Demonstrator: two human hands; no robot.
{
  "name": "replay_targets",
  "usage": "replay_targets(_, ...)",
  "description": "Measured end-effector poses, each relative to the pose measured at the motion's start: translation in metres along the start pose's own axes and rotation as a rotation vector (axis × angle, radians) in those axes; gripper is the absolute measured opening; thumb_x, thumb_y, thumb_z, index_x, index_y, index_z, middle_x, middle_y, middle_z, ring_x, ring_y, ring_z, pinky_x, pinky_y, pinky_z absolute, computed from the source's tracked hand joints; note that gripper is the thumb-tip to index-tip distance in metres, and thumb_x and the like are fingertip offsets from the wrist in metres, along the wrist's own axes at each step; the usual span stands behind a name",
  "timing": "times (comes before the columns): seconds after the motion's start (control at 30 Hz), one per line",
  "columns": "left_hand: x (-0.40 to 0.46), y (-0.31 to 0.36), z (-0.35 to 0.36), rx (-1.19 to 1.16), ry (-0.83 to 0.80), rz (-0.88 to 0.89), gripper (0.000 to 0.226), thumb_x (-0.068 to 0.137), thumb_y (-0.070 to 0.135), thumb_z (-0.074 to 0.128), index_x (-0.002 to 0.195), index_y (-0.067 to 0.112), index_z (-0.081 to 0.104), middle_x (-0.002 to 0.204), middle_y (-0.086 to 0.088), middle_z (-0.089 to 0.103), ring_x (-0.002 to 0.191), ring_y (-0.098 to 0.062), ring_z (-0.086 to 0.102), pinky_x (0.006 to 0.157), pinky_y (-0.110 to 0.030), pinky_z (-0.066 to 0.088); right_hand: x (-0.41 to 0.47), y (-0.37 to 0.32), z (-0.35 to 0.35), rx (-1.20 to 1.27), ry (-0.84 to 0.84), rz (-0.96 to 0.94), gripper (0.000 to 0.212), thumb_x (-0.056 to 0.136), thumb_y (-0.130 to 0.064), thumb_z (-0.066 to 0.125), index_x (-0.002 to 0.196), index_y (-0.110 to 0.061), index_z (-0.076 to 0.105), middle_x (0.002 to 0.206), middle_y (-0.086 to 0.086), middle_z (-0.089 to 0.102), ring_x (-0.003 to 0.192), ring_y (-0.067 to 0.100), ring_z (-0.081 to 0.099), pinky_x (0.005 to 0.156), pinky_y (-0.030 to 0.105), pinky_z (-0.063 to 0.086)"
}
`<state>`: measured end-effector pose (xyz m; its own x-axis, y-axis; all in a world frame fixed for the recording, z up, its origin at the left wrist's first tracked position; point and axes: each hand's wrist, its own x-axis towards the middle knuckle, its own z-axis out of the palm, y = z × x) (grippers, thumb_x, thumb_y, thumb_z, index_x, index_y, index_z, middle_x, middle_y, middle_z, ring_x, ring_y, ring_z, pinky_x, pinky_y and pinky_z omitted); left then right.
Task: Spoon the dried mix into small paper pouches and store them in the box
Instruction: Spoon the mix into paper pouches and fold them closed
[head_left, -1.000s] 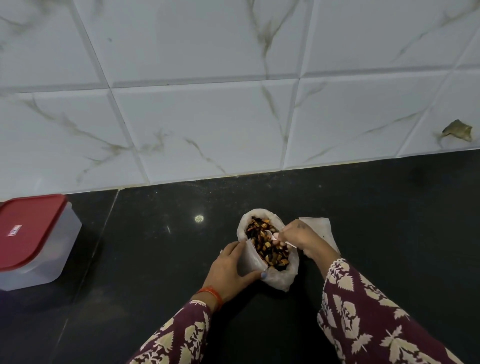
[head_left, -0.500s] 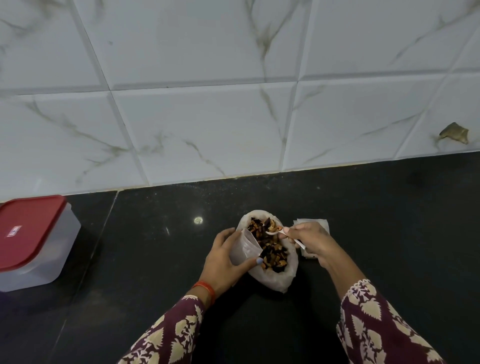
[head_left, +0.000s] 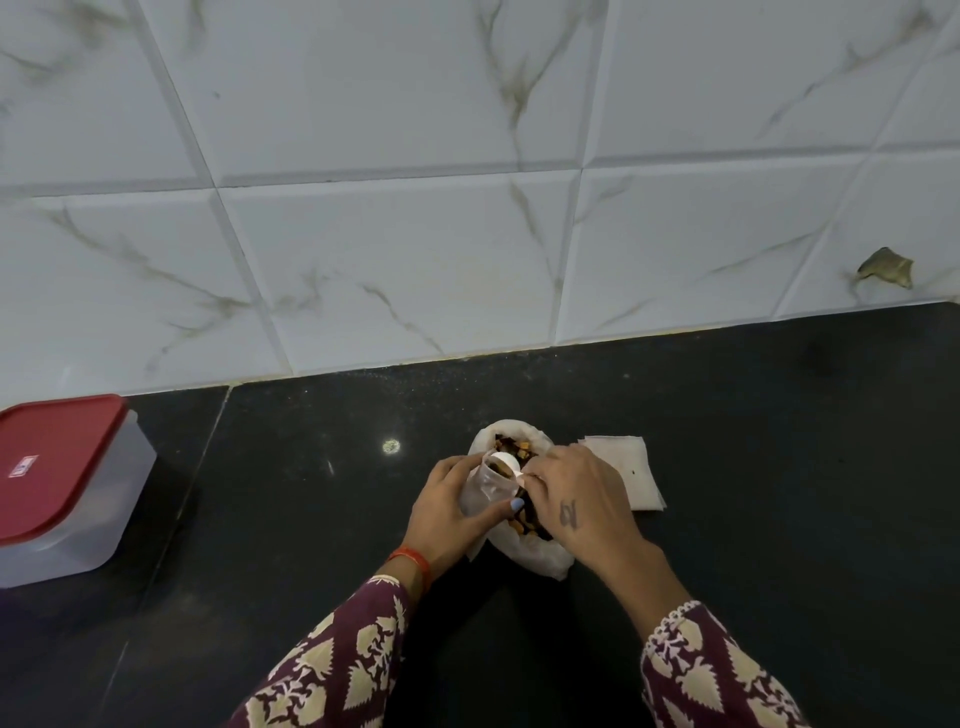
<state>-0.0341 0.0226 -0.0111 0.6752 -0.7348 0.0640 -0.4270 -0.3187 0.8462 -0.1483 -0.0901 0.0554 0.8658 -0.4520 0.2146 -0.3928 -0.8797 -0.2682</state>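
A white bag of dried mix (head_left: 540, 552) lies open on the black counter, brown and dark pieces showing inside. My left hand (head_left: 451, 512) grips a small translucent paper pouch (head_left: 480, 488) held upright at the bag's left rim. My right hand (head_left: 579, 499) pinches a white spoon (head_left: 505, 461) whose bowl sits at the pouch's mouth. A stack of flat paper pouches (head_left: 631, 470) lies just right of the bag, partly behind my right hand. The storage box (head_left: 62, 493), clear with a red lid on, stands at the far left.
The black counter (head_left: 779, 467) meets a white marble-look tiled wall (head_left: 415, 234) behind. A chipped spot (head_left: 885, 267) marks the wall at the right. A counter seam (head_left: 176, 519) runs diagonally near the box.
My right hand lifted the spoon out of the mix and carried it left to the pouch's mouth. My left hand raised and steadied the pouch. The box stayed where it was.
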Motion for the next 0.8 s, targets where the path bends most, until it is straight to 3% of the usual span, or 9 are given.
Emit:
replay_targets(0.17, 0.001, -0.002, 0.001, -0.019, -0.016, -0.016, 0.074, 0.063, 0.063, 0.066, 0.128, 0.029, 0.052, 0.123, 0.013, 0.046, 0.112, -0.002, 0.046, 0.088, -0.010, 0.036, -0.004, 0.005, 0.001, -0.061, -0.015, -0.096, 0.027, 0.096, -0.023, 0.047, 0.115, -0.021, 0.065, 0.110, -0.001, 0.058, 0.102, 0.013, 0.046, 0.071, 0.021, 0.033)
replay_targets(0.3, 0.000, -0.003, 0.002, -0.050, -0.008, -0.022, 0.068, 0.064, 0.061, 0.068, 0.124, 0.033, 0.053, 0.122, 0.014, 0.046, 0.113, -0.002, 0.047, 0.087, -0.008, 0.036, -0.010, 0.008, 0.000, -0.011, 0.130, -0.053, 0.015, 0.077, -0.012, 0.072, 0.087, -0.023, 0.076, 0.077, -0.004, 0.062, 0.075, 0.014, 0.054, 0.052, 0.022, 0.041)
replay_targets(0.4, -0.001, -0.004, 0.002, -0.038, -0.009, -0.019, 0.070, 0.063, 0.062, 0.066, 0.125, 0.032, 0.053, 0.122, 0.013, 0.047, 0.114, -0.003, 0.047, 0.086, -0.008, 0.037, -0.007, 0.017, 0.000, 0.164, 0.048, 0.107, 0.020, 0.090, -0.020, 0.060, 0.102, -0.029, 0.073, 0.089, -0.005, 0.065, 0.086, 0.011, 0.055, 0.067, 0.023, 0.044)
replay_targets(0.5, -0.003, -0.007, -0.001, -0.002, -0.006, -0.013, 0.074, 0.063, 0.065, 0.065, 0.128, 0.033, 0.051, 0.124, 0.016, 0.044, 0.115, -0.001, 0.045, 0.088, -0.009, 0.037, -0.004, 0.031, -0.007, 0.407, 0.057, 0.322, 0.019, 0.090, -0.019, 0.061, 0.104, -0.024, 0.073, 0.093, -0.006, 0.067, 0.090, 0.010, 0.060, 0.078, 0.025, 0.048)
replay_targets(0.63, -0.007, -0.015, -0.005, 0.084, -0.013, 0.001, 0.069, 0.070, 0.057, 0.071, 0.131, 0.035, 0.047, 0.128, 0.017, 0.040, 0.119, -0.002, 0.042, 0.095, -0.018, 0.038, 0.008, 0.045, 0.008, 0.244, 0.046, 0.337, 0.023, 0.091, -0.020, 0.059, 0.110, -0.024, 0.070, 0.106, -0.006, 0.069, 0.098, 0.009, 0.061, 0.077, 0.018, 0.045)
replay_targets(0.8, -0.011, -0.018, -0.006, 0.122, -0.057, -0.008, 0.078, 0.071, 0.054, 0.072, 0.138, 0.032, 0.039, 0.135, 0.015, 0.036, 0.122, -0.003, 0.038, 0.097, -0.018, 0.036, 0.030, 0.039, 0.036, -0.093, -0.069, 0.123, 0.027, 0.094, -0.024, 0.053, 0.118, -0.027, 0.066, 0.108, -0.002, 0.062, 0.100, 0.013, 0.054, 0.077, 0.020, 0.040)
